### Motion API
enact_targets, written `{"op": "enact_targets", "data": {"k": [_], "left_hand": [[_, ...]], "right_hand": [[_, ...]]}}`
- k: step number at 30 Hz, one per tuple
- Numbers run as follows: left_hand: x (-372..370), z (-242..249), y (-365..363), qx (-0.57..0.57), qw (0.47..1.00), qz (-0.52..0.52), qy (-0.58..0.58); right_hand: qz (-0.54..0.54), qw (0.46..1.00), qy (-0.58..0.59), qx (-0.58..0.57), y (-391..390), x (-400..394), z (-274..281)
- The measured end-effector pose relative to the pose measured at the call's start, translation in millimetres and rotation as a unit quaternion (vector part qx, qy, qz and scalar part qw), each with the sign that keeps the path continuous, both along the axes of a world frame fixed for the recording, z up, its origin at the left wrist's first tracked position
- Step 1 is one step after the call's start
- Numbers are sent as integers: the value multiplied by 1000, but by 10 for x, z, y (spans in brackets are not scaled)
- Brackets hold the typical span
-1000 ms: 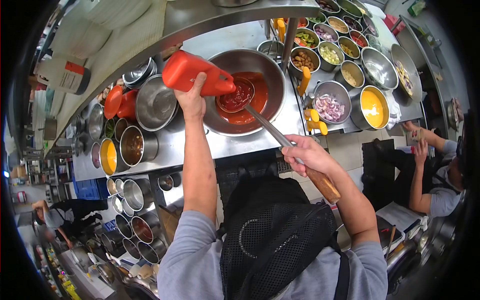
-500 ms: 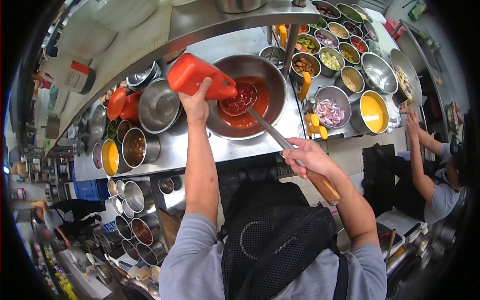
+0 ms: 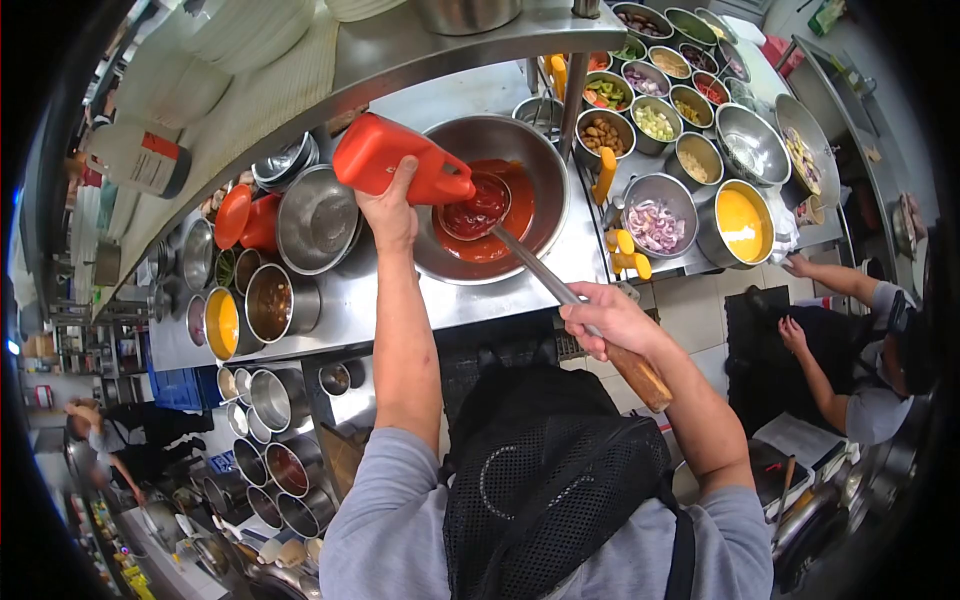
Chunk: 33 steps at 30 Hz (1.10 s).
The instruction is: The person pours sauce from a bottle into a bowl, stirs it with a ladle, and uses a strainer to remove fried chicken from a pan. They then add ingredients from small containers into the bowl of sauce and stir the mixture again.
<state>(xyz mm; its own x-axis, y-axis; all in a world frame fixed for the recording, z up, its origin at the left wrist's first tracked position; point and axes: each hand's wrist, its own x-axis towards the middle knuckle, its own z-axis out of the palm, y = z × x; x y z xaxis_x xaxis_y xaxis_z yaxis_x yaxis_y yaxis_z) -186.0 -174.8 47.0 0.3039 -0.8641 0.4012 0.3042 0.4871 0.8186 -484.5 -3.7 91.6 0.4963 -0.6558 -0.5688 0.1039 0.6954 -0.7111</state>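
My left hand [image 3: 390, 208] grips a red plastic jug [image 3: 385, 158], tilted so its mouth points down to the right, right at the ladle. My right hand [image 3: 612, 318] is closed around the wooden-ended handle of a large ladle [image 3: 535, 262]. The ladle's bowl is filled with thick dark red sauce [image 3: 480, 207] and rests inside a wide steel mixing bowl [image 3: 550, 165]. Orange-red sauce [image 3: 520, 222] covers the bottom of that bowl around the ladle. The jug's opening is partly hidden against the sauce.
A steel shelf [image 3: 440, 50] overhangs the counter's far side. To the right stand several tubs of chopped vegetables, a pot of chopped onion [image 3: 660, 215] and a pot of yellow liquid [image 3: 742, 225]. An empty steel bowl [image 3: 318, 220] sits left. A co-worker [image 3: 870, 350] is at right.
The jug stays tipped at the ladle, and more red sauce appears in the ladle's bowl. The co-worker at right has lowered one arm. My view has shifted slightly.
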Motion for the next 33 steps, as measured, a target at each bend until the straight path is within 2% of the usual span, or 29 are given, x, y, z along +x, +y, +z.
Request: {"op": "enact_targets", "data": {"k": [5, 22, 29, 33], "left_hand": [[12, 60, 107, 13, 998, -19, 55], [52, -39, 74, 9, 999, 31, 37], [71, 59, 166, 14, 999, -3, 38], [42, 42, 134, 16, 1000, 2, -10]], "right_hand": [[-3, 1000, -6, 2, 17, -6, 25], [-5, 1000, -22, 6, 37, 0, 88], [-3, 1000, -12, 1, 27, 17, 106], [1, 1000, -6, 3, 18, 32, 93]]}}
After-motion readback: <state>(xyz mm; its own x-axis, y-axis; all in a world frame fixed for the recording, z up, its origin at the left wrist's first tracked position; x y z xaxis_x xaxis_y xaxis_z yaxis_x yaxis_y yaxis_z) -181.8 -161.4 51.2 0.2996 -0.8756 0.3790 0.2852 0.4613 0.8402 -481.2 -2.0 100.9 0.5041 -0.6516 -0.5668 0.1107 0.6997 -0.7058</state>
